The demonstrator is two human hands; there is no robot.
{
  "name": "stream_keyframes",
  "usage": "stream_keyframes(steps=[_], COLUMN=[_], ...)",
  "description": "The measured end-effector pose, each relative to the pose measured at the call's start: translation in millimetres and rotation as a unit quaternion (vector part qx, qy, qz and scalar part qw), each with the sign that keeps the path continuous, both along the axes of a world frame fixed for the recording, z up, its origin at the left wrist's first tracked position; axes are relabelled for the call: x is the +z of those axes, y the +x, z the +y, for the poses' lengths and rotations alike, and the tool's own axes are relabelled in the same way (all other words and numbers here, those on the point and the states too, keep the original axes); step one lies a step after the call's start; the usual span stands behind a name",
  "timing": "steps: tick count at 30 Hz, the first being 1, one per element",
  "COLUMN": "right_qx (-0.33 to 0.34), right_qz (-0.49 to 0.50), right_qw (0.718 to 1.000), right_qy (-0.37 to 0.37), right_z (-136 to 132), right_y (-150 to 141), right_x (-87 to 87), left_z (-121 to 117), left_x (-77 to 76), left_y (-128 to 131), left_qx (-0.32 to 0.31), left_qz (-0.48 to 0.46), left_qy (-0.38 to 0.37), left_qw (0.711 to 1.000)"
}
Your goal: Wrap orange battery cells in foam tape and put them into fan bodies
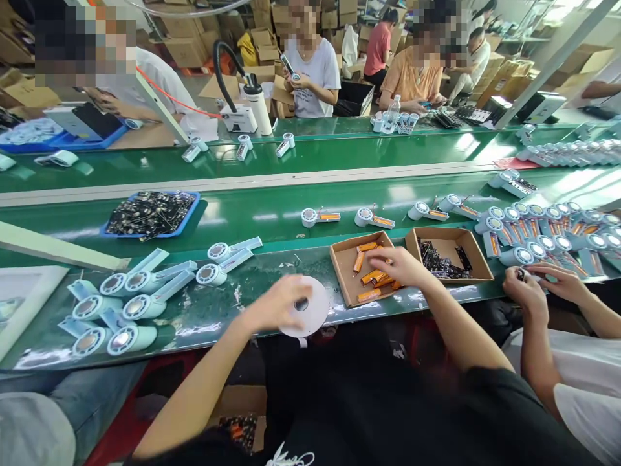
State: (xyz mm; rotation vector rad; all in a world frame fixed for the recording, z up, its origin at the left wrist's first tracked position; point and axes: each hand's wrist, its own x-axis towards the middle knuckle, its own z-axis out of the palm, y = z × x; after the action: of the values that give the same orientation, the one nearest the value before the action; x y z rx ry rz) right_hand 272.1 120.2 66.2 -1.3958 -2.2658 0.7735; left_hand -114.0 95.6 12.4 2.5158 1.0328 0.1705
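Note:
My left hand (277, 303), blurred by motion, hangs over a white disc-shaped roll (316, 309) at the bench's near edge. Its fingers are apart and I see nothing in them. My right hand (398, 265) reaches over a small cardboard box (341, 275) of orange cylindrical batteries (369, 294). The fingers stretch out close above the batteries, without a visible grip on one. To the left, several pale blue handheld-fan housings (145, 305) lie on the bench.
A second cardboard box (488, 272) holds small black parts (439, 259). Fan housings with batteries (330, 217) lie on the green belt (272, 200), near a blue tray (187, 223) of circuit boards. A co-worker's hands (528, 291) work at right.

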Motion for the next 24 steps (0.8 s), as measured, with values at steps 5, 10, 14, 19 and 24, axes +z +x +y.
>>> stream_keyframes(steps=[5, 10, 14, 19, 24], right_qx=[-0.091, 0.022, 0.164, 0.232, 0.098], right_qz=[0.2, 0.319, 0.206, -0.001, -0.126], right_qw=[0.969, 0.901, 0.929, 0.966, 0.987], right_qy=[-0.109, -0.294, -0.259, -0.113, -0.004], right_z=[-105.9, -129.2, -128.8, -92.4, 2.3], right_y=[8.6, -83.4, -135.5, -104.9, -37.7], right_x=[-49.6, -63.6, -62.5, -49.9, -31.2], left_z=[-104.1, -103.1, -93.8, -101.0, -106.9], left_x=[-44.4, -19.3, -3.5, -16.2, -30.0], left_y=[-44.4, -10.5, -6.9, -36.8, -21.5], left_qx=[0.103, 0.196, 0.195, 0.337, 0.291], left_qz=[0.06, -0.08, -0.129, -0.128, -0.09], left_qy=[0.112, 0.252, 0.268, 0.22, 0.256], left_qw=[0.987, 0.944, 0.935, 0.906, 0.917])
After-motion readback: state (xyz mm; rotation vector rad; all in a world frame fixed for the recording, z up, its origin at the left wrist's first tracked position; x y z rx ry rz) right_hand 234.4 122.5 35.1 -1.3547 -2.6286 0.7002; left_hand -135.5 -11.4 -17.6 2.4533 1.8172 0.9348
